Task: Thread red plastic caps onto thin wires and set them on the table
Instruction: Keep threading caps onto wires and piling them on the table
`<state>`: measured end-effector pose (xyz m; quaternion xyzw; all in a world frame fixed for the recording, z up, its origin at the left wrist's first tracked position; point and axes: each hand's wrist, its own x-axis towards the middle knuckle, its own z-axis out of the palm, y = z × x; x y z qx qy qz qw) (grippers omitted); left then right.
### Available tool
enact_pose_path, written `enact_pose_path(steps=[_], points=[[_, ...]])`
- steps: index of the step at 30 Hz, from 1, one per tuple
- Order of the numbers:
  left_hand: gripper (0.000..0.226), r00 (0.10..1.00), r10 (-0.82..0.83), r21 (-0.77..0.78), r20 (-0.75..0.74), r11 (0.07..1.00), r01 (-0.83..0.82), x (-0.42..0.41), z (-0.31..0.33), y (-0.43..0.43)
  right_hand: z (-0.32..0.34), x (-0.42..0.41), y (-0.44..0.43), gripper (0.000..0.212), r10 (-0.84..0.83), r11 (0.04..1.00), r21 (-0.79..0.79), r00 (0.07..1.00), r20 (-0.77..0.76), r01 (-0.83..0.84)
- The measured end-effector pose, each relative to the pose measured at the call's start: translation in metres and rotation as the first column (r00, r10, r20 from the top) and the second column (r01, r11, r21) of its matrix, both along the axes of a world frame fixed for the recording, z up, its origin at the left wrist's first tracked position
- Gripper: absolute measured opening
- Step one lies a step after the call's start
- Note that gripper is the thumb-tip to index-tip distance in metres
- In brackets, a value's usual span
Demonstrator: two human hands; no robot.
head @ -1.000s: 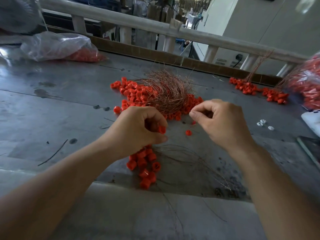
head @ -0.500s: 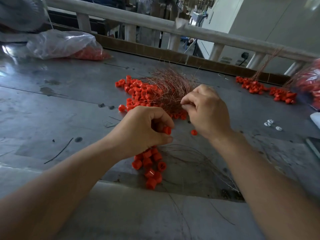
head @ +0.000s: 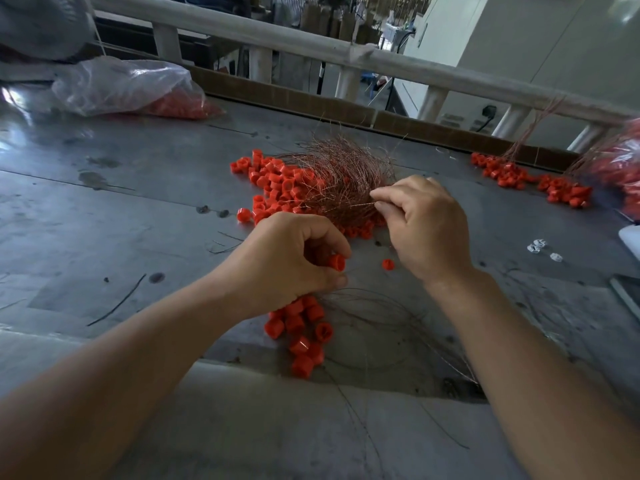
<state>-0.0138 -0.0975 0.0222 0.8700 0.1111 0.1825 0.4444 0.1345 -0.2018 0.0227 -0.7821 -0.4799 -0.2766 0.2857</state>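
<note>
My left hand [head: 294, 258] pinches a single red cap [head: 336, 262] between thumb and fingertips. A bunch of caps on wires [head: 301, 336] lies on the table just under that hand. My right hand [head: 427, 230] pinches a thin copper wire [head: 346, 205] at the near edge of the wire tangle [head: 341, 174]. Around the tangle lies a heap of loose red caps [head: 273, 183]. One lone red cap [head: 388, 264] sits on the grey table [head: 104, 216] between my hands.
A clear bag of red caps [head: 138, 88] lies at the back left. More caps with wires [head: 530, 178] and another bag [head: 620, 168] lie at the right. Small white pieces [head: 540, 247] sit right of my hand. A railing [head: 311, 46] runs behind the table.
My right hand moved forward from beside the left hand to the wire tangle and took hold of a wire. My left hand kept hold of its cap.
</note>
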Motion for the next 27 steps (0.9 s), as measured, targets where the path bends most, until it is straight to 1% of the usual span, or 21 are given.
enact_pose_path(steps=[3,6,9,11,13,15,16,18,20,21,24,27], points=[[0.029,1.000,-0.002,-0.015,0.000,1.000,0.002,-0.001,0.000,0.000,0.006,0.000,-0.006,0.015,-0.012,0.998,0.065,0.999,0.032,0.010],[0.030,1.000,0.000,-0.013,0.018,1.000,0.001,-0.001,0.001,0.000,0.015,0.000,-0.013,0.016,-0.019,0.983,0.183,0.999,0.025,0.014],[0.032,0.995,-0.006,0.007,0.097,1.000,0.005,-0.002,0.002,0.000,0.023,0.005,-0.022,0.018,-0.014,0.950,0.312,1.000,0.018,0.008],[0.032,0.984,-0.017,0.034,0.175,0.999,0.012,-0.002,0.002,-0.001,0.028,0.007,-0.029,0.017,0.022,0.929,0.369,0.999,0.026,-0.030],[0.031,0.970,-0.031,0.055,0.240,0.998,0.018,-0.003,0.003,-0.002,0.032,0.004,-0.033,0.013,0.091,0.926,0.363,0.994,0.061,-0.107],[0.031,0.960,-0.044,0.083,0.277,0.996,0.021,-0.003,0.003,-0.003,0.033,-0.003,-0.032,0.010,0.176,0.928,0.316,0.980,0.089,-0.195],[0.031,0.955,-0.051,0.098,0.291,0.995,0.023,-0.004,0.003,-0.003,0.033,-0.008,-0.030,0.010,0.231,0.926,0.288,0.970,0.077,-0.244],[0.027,0.950,-0.083,0.137,0.302,0.990,0.043,-0.004,0.003,-0.003,0.031,-0.022,-0.025,0.017,0.372,0.899,0.263,0.928,-0.035,-0.351],[0.026,0.947,-0.140,0.164,0.290,0.982,0.095,-0.004,0.003,-0.003,0.029,-0.037,-0.020,0.026,0.511,0.847,0.288,0.836,-0.202,-0.448],[0.026,0.946,-0.171,0.170,0.277,0.977,0.127,-0.003,0.002,-0.004,0.027,-0.043,-0.018,0.030,0.553,0.826,0.305,0.789,-0.269,-0.475],[0.023,0.939,-0.203,0.181,0.276,0.971,0.157,-0.002,0.000,-0.005,0.025,-0.049,-0.015,0.041,0.570,0.819,0.348,0.718,-0.399,-0.456],[0.027,0.929,-0.186,0.170,0.319,0.976,0.137,-0.003,-0.001,-0.005,0.024,-0.046,-0.015,0.038,0.561,0.826,0.395,0.648,-0.516,-0.401]])
